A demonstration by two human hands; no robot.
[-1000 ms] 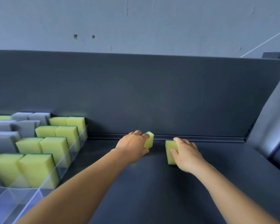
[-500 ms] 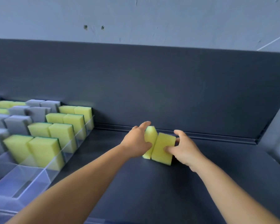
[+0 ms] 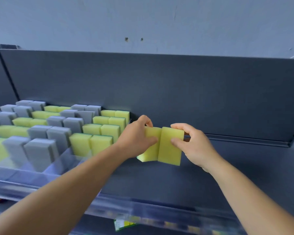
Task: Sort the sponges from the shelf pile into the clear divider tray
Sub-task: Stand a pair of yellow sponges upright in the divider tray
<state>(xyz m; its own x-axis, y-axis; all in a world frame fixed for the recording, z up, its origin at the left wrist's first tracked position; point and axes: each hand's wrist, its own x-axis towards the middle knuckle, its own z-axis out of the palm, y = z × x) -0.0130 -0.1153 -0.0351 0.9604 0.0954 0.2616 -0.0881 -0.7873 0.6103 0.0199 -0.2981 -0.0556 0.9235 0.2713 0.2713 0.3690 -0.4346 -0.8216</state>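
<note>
Two yellow sponges (image 3: 161,146) are held side by side at centre frame, pinched by left hand (image 3: 136,139) and right hand (image 3: 192,146). Carry step; next, placement into clear divider tray (image 3: 61,160), lower left, is called for.

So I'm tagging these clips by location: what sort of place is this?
Probably a shop or stockroom shelf: a dark shelf with a back panel, a clear divider tray of yellow and grey sponges in rows, and what looks like a label strip on its front edge.
</note>
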